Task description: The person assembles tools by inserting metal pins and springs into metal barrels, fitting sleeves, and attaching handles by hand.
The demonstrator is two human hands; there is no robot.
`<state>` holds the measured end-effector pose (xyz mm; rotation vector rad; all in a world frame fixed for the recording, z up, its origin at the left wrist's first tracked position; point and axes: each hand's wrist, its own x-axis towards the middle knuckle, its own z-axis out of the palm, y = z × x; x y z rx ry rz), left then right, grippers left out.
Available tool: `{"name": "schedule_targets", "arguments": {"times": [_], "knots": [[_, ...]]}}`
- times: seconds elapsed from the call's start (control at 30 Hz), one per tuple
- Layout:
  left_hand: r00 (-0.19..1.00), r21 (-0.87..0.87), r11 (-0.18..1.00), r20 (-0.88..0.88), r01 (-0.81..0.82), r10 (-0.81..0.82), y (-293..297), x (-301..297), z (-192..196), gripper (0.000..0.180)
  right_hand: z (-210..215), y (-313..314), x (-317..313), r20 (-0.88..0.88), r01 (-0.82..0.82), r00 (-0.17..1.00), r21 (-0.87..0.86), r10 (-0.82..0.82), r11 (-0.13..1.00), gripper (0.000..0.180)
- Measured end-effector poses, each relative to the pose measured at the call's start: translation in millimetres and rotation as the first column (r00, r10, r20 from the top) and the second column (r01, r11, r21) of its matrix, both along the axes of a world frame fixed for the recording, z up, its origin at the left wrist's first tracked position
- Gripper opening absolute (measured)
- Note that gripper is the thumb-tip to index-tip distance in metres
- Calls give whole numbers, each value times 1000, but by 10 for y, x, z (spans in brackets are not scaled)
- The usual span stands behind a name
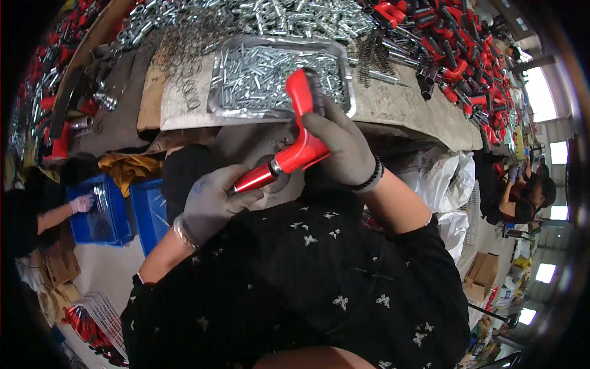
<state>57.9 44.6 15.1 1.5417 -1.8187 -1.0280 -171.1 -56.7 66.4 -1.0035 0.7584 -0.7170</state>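
Over my lap I hold a red pistol-shaped tool [300, 152]. It has a black strip on its upper end, a silver ring and a shiny red barrel. My left hand [215, 200], in a grey glove, is closed round the barrel at the lower left. Also gloved in grey, my right hand [341, 144] grips the curved red body from the right, its thumb laid across it. Just beyond the tool, a metal tray [216, 83] full of small silver pins sits on the bench; the tool's upper end overlaps its near edge.
Silver metal fittings [295, 18] are heaped behind the tray, with coil springs [184, 67] beside it. Red and black tool parts [455, 55] pile up at the right. Blue bins [101, 212] stand at the left, near another person's gloved hand [82, 203]. White sacks [445, 178] hang right.
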Motion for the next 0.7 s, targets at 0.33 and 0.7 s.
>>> {"name": "schedule_targets", "arguments": {"times": [0.33,0.7], "knots": [[770,576,641,-637,507,-37,107,368,-90,37,395,-21,-121,-663,-680,717,-734,216,1,52],[997,70,997,81,-20,14,311,184,260,40,105,309,-116,-723,-515,674,-607,-153,605,87]]}}
